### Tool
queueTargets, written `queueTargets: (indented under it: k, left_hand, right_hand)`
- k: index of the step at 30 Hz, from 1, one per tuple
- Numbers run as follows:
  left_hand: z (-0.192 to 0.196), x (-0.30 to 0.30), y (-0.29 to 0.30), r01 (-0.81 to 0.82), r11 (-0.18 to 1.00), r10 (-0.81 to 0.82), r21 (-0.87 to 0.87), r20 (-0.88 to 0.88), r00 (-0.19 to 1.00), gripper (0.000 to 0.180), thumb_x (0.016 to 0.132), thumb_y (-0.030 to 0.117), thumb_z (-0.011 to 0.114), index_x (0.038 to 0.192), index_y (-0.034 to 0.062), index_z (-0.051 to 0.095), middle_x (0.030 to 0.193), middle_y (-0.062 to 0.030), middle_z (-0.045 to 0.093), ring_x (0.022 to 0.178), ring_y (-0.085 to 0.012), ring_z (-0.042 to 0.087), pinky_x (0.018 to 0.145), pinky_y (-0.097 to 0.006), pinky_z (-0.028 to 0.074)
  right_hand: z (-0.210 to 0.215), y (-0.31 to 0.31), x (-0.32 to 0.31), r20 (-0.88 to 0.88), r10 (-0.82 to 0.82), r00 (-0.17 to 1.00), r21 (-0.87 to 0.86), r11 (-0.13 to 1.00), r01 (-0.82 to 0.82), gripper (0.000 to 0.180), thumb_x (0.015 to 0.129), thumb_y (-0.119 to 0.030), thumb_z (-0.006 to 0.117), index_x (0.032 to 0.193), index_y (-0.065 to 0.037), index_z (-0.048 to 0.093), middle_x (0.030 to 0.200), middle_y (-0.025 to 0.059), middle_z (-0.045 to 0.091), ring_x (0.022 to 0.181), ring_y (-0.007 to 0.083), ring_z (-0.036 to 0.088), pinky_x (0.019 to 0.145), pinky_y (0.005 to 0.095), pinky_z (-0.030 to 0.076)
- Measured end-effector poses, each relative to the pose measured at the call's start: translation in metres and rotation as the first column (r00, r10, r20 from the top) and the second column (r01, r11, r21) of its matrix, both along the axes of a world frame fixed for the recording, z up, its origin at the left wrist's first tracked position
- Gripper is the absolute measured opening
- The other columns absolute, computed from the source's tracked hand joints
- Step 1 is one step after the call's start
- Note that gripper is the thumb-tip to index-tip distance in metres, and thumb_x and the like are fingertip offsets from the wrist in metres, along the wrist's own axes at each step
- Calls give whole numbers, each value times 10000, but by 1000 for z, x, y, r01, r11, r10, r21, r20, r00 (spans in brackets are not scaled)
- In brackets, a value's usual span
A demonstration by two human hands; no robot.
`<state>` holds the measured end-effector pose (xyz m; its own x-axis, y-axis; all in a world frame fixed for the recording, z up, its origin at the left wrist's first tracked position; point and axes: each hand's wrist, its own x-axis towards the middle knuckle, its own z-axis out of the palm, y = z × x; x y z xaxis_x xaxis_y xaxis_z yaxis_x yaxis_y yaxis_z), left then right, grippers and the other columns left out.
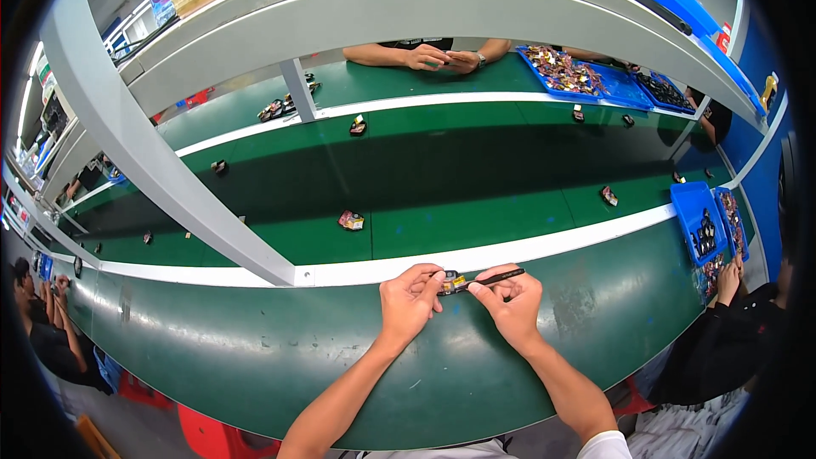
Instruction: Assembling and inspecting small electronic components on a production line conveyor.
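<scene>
Above the green worktop, my left hand (410, 306) pinches a small black electronic part (449, 281) between thumb and fingers; a yellow and silvery inside shows on it. My right hand (515, 304) is closed around a slim black pen-like tool (503, 277). The tool's tip points left and meets the part, or lies very close to it. My fingers cover some of the part, so its full shape is hidden.
Past a white rail (476, 248), a green conveyor belt (476, 221) carries scattered small parts, among them a red and black one (351, 220). A grey post (170, 144) rises at left. Blue trays (699, 204) of parts stand at right. Co-workers sit opposite and on both sides.
</scene>
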<state>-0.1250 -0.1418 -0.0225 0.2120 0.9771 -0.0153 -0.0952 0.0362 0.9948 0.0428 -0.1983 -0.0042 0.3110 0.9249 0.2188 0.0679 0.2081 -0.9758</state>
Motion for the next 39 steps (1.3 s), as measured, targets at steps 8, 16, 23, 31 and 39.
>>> queueTargets:
  k: [8, 16, 23, 31, 39]
  left_hand:
    - [0, 3, -3, -6, 999, 6, 51, -13, 1000, 139, 947, 68, 689, 1029, -42, 712, 684, -57, 678, 514, -78, 602, 433, -223, 427]
    - [2, 5, -6, 17, 993, -13, 119, -36, 999, 153, 937, 56, 700, 1052, -44, 714, 705, -71, 696, 532, -86, 624, 449, -223, 451]
    - [6, 5, -10, 17, 987, -6, 158, -69, 998, 163, 939, 54, 698, 1063, -51, 707, 735, -98, 720, 563, -109, 669, 464, -234, 505]
    - [4, 4, -9, 48, 989, -54, 140, 42, 998, 180, 949, 28, 677, 1103, -64, 667, 788, -122, 724, 623, -141, 703, 502, -258, 571]
    - [3, 3, -7, 86, 990, -96, 108, 96, 991, 184, 953, 21, 675, 1109, -74, 656, 804, -133, 722, 641, -154, 710, 514, -261, 581]
  right_hand:
    - [-4, -1, 1, 112, -8, 994, -53, 998, 14, 157, 828, 56, 783, 938, 17, 678, 687, -67, 568, 535, -32, 381, 471, 173, 279]
    - [-13, 4, 0, -228, 3, 974, -34, 999, -11, 155, 839, 63, 759, 961, 17, 675, 724, -9, 674, 539, -20, 468, 446, 182, 270]
    - [8, 2, 6, -271, 7, 963, -274, 958, -84, 127, 869, 95, 715, 977, 68, 655, 874, 123, 727, 828, 153, 726, 708, 225, 549]
    - [15, 2, 10, -336, 12, 942, -337, 932, -132, 127, 872, 19, 734, 980, 28, 668, 850, 111, 754, 579, 33, 571, 487, 186, 346]
    - [21, 2, 14, -355, 36, 934, -356, 919, -171, 133, 871, 2, 740, 982, 15, 669, 865, 126, 764, 507, 0, 460, 445, 194, 263]
